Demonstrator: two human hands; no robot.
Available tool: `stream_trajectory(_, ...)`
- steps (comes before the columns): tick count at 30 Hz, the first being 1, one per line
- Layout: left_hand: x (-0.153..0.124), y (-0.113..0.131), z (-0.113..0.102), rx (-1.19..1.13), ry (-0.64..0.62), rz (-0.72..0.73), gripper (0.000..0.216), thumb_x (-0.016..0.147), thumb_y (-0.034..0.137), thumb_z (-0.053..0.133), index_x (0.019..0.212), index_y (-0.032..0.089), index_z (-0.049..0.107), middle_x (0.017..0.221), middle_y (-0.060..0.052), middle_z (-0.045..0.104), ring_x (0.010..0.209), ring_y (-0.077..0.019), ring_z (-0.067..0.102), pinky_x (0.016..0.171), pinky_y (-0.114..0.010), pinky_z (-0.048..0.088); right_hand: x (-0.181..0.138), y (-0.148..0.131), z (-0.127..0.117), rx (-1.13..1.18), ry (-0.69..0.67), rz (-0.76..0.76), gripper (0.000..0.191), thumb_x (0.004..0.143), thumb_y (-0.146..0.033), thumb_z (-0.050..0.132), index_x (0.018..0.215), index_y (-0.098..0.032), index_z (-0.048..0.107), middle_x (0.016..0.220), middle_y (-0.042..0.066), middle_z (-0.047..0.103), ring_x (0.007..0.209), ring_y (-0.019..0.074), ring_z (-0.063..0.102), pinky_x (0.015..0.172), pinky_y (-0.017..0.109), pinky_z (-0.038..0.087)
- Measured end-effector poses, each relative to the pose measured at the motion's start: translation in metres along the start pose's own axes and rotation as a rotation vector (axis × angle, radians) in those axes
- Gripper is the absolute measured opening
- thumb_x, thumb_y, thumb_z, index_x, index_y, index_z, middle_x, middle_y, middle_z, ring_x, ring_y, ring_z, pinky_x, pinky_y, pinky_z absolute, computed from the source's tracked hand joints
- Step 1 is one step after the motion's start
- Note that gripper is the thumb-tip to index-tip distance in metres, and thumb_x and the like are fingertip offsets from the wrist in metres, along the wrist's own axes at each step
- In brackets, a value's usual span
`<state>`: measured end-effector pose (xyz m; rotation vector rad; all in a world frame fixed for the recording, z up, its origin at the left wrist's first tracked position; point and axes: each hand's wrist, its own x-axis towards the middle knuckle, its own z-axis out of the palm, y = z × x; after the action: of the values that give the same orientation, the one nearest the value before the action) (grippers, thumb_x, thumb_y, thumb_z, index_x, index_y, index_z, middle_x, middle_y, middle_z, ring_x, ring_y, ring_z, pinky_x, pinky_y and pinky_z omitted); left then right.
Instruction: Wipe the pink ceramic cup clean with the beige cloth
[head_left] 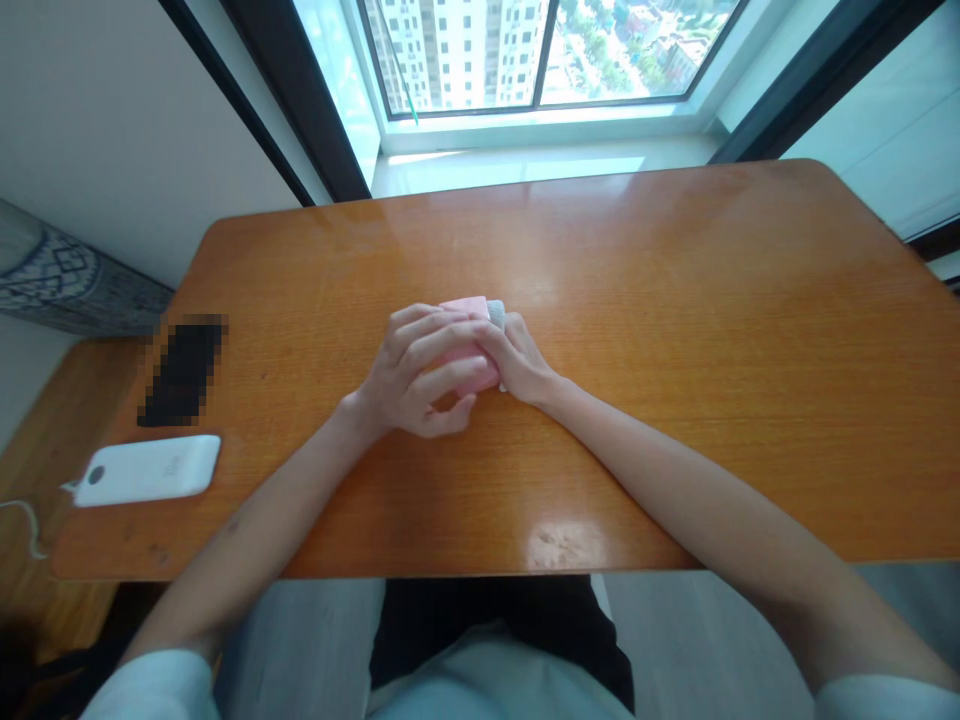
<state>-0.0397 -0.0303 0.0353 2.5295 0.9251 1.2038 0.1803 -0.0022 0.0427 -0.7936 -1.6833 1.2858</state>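
Wooden table [690, 330], hands [409, 380] [526, 362] around pink bundle [471, 312]

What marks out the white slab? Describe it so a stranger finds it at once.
On the orange-brown wooden table below the window, go to the near left corner. A flat white plastic slab with rounded corners lies there, cable at its left end. Its blurred rectangular neighbour just behind is black.

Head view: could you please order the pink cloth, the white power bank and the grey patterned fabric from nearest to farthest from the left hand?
1. The pink cloth: touching the left hand, mid table.
2. The white power bank: by the table's left edge.
3. The grey patterned fabric: off the table, far left.
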Motion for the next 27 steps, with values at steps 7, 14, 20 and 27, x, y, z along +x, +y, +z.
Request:
stream_trajectory(7, 0.009, -0.053, 0.012, 0.052, 0.003, 0.327, 0.107, 0.076, 0.072, 0.102, 0.164, 0.041, 0.049, 0.179, -0.014, 0.051, 0.168, -0.0416, 0.051, 0.135, -0.072, 0.048, 0.001, 0.007, 0.001, 0.077, 0.036, 0.062, 0.065, 0.107, -0.084, 0.053, 0.087, -0.023, 0.063, 0.078, -0.001, 0.057, 0.071, 0.0147, 0.050, 0.063, 0.030, 0.042)
stream_trajectory(14, 0.009, -0.042, 0.017, 0.002, -0.024, 0.124, 0.108, 0.068, 0.068, 0.106, 0.156, 0.040, 0.052, 0.166, -0.013, 0.060, 0.155, -0.0413, 0.062, 0.128, -0.070, 0.055, -0.001, 0.008, 0.000, 0.057, 0.029, 0.008, 0.060, 0.111, -0.079, 0.051, 0.090, -0.023, 0.063, 0.083, -0.001, 0.058, 0.073, 0.0150, 0.051, 0.067, 0.032, 0.043)
stream_trajectory(20, 0.009, -0.032, 0.028, -0.285, 0.052, -0.003, 0.117, 0.066, 0.066, 0.103, 0.161, 0.033, 0.045, 0.152, -0.015, 0.065, 0.133, -0.0378, 0.073, 0.109, -0.056, 0.064, -0.004, 0.008, -0.002, -0.079, 0.000, -0.051, 0.067, 0.104, -0.087, 0.054, 0.085, -0.023, 0.059, 0.081, 0.000, 0.057, 0.072, 0.0155, 0.050, 0.065, 0.033, 0.041)
stream_trajectory(27, 0.011, -0.026, 0.024, -0.541, -0.055, -0.296, 0.094, 0.083, 0.083, 0.086, 0.151, 0.028, 0.051, 0.131, -0.010, 0.071, 0.102, -0.0247, 0.074, 0.086, -0.038, 0.062, -0.003, 0.007, -0.001, -0.158, -0.001, -0.133, 0.068, 0.103, -0.087, 0.054, 0.077, -0.024, 0.054, 0.070, -0.001, 0.053, 0.065, 0.0147, 0.048, 0.062, 0.033, 0.041)
